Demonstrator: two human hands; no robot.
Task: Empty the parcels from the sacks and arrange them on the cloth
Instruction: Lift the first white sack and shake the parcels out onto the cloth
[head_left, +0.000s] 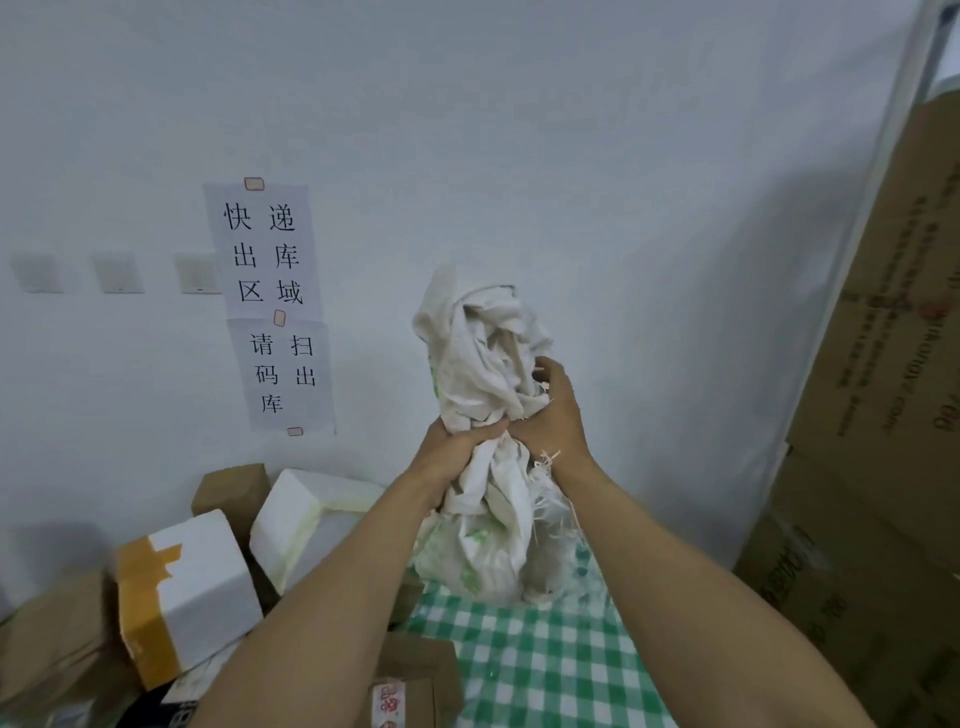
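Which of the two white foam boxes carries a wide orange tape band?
The nearer foam box, lower left; the farther foam box behind it shows only pale yellowish strips along its edges.

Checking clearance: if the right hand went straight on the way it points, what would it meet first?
The crumpled white woven sack that the right hand grips lies directly ahead; beyond it, probably the pale wall, though depth is unclear.

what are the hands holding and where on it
The sack, gripped round its bunched middle by the left hand and the right hand, side by side. One end sticks up above the hold and the other hangs below it.
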